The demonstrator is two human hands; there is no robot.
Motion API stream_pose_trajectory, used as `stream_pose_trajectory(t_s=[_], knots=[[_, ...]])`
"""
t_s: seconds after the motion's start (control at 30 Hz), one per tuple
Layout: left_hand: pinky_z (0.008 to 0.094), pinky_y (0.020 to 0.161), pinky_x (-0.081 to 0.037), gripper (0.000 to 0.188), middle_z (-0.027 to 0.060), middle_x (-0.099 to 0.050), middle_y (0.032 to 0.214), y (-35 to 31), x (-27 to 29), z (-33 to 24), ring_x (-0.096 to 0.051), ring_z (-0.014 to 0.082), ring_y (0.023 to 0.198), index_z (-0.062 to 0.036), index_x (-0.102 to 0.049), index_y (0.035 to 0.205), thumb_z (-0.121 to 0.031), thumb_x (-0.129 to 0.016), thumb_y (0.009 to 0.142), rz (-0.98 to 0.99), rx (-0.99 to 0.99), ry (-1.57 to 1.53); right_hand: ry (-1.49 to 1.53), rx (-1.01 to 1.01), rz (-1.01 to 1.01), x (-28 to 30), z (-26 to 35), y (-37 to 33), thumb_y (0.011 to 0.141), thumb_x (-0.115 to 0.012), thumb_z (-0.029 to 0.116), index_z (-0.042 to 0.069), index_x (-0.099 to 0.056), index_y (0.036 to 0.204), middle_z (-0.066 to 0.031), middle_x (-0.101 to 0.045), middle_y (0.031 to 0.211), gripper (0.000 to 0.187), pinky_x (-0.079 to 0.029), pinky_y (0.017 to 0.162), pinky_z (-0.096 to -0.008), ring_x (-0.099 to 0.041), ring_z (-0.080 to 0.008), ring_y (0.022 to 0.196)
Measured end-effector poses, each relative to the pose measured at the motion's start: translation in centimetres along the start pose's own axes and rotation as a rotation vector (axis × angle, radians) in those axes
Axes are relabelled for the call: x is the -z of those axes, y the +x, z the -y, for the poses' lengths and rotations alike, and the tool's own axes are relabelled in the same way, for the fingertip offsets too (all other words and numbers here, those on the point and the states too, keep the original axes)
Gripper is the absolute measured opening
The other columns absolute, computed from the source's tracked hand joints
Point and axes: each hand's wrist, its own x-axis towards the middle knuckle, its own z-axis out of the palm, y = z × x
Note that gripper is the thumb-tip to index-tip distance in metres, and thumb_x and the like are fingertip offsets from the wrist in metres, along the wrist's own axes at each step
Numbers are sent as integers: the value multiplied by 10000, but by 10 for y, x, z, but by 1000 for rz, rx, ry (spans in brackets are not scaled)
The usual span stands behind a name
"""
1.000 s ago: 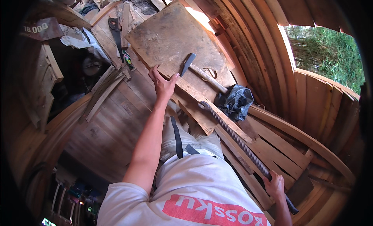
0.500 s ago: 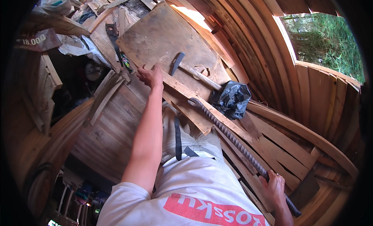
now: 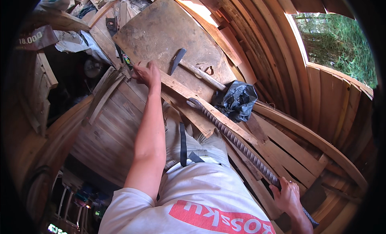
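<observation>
Left hand (image 3: 146,74) clenched on wood plank (image 3: 189,93) end beside hammer (image 3: 193,67); right hand (image 3: 287,196) grasping ribbed steel bar (image 3: 237,139), which crosses the plank below hammer. Bar tip could slip off, plank unclamped.

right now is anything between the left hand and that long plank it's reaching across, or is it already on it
Nothing visible stands between them: the left hand already rests on the upper end of the long plank. The hammer lies apart on the board beyond, and the right hand grips the ribbed steel bar lower down.
</observation>
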Motion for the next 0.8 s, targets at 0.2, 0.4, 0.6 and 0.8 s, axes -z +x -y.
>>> stream_pose_trajectory(t_s=[0.2,0.4,0.6,0.8], knots=[[475,1063,-301,748,261,-344,1373,26,-18,20,-310,434,1292,58,-299,1338,-204,-644,728,-306,-85,-279,-9,69,-13,-2,4,9,829,-622,276,-13,-562,888,-234,-625,739,300,-441,702,-495,-614,-409,750],[418,1022,-378,811,302,-475,1274,25,-6,21,-489,404,1182,97,-304,1347,-267,-701,741,-60,174,-396,-81,94,-73,1,3,21,808,-660,286,-13,-552,822,-224,-621,685,318,-459,679,-482,-617,-408,708],[400,962,-424,670,274,-521,1230,19,3,7,-546,359,1117,94,-425,1271,-217,-688,738,-16,178,-498,-97,34,-64,4,0,37,798,-682,300,-3,-547,777,-213,-617,654,332,-475,674,-474,-621,-400,676],[383,1018,-384,746,256,-452,1310,24,-8,2,-470,335,1211,75,-356,1346,-189,-677,726,-22,176,-481,-106,72,-44,-7,-8,37,798,-683,292,-4,-544,775,-220,-609,642,328,-471,659,-478,-616,-404,658]])
